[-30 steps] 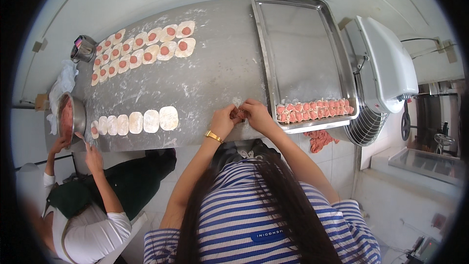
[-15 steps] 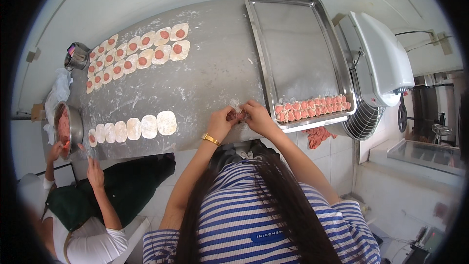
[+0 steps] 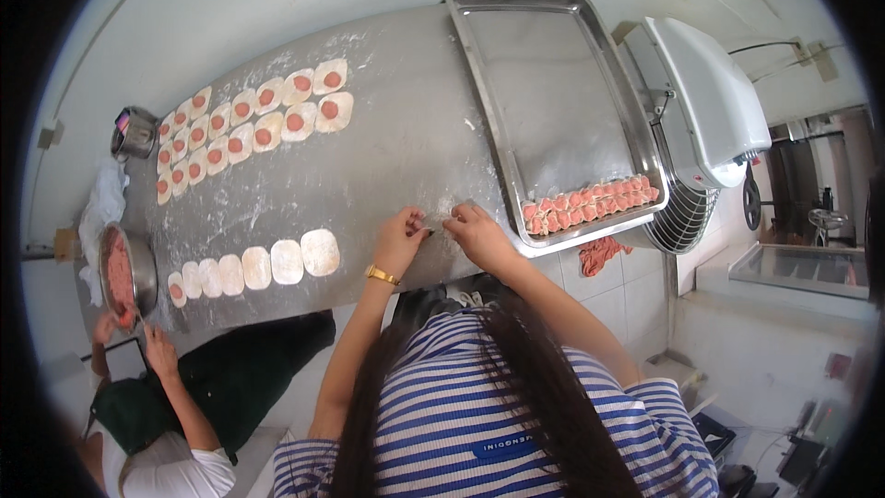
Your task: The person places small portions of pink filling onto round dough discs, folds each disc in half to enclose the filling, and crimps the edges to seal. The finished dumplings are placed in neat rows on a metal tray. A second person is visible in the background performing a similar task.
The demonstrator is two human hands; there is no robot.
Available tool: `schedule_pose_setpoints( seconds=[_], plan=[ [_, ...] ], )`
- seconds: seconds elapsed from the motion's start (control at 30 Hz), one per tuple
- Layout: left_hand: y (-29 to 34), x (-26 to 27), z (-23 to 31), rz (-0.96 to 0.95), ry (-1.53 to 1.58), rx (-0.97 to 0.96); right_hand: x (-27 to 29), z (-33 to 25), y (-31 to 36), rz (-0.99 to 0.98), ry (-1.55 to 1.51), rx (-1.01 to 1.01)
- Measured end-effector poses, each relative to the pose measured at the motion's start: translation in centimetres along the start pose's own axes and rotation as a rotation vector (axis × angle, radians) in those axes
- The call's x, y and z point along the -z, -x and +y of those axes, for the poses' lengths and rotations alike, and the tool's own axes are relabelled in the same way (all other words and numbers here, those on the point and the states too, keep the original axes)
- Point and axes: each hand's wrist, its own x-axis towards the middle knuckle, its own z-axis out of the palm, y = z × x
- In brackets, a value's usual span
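My left hand (image 3: 402, 238) is over the near edge of the floured metal table (image 3: 396, 138), its fingers loosely curled and apart with no piece of dough seen in them. Close beside it, my right hand (image 3: 477, 238) has its fingers bent together, palm down; whatever it may hold is hidden under them. To its right is a large metal tray (image 3: 489, 101), with filled dumplings (image 3: 590, 207) packed in rows along its near end. Left of my hands, a row of round dough wrappers (image 3: 287, 262) lies flat; only the leftmost wrapper (image 3: 177, 290) bears pink filling.
Farther back lie rows of wrappers topped with filling (image 3: 266, 133). At the left, a co-worker's hand (image 3: 161, 350) is beside a metal bowl of pink filling (image 3: 138, 267). A metal pot (image 3: 135, 134) stands at the far left corner. A white mixer (image 3: 705, 106) stands beyond the tray.
My hands, together around a filled wrapper before, have moved apart, and the filling no longer shows between them. The view has shifted slightly. The co-worker's hands have moved nearer the bowl.
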Motion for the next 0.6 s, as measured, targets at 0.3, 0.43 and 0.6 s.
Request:
schedule_pose_setpoints(
  seconds=[0.3,0.43,0.6],
  plan=[
    [1.0,0.5,-0.3,0.108,0.065,-0.063,16.0,10.1,2.1,0.217,-0.270,-0.155],
    [1.7,-1.5,0.5,0.158,0.108,-0.069,25.0,19.9,5.6,0.178,-0.045,-0.212],
    [3.1,-5.5,4.1,0.208,0.124,0.003,27.7,29.7,8.4,-0.069,0.266,-0.012]
  ],
)
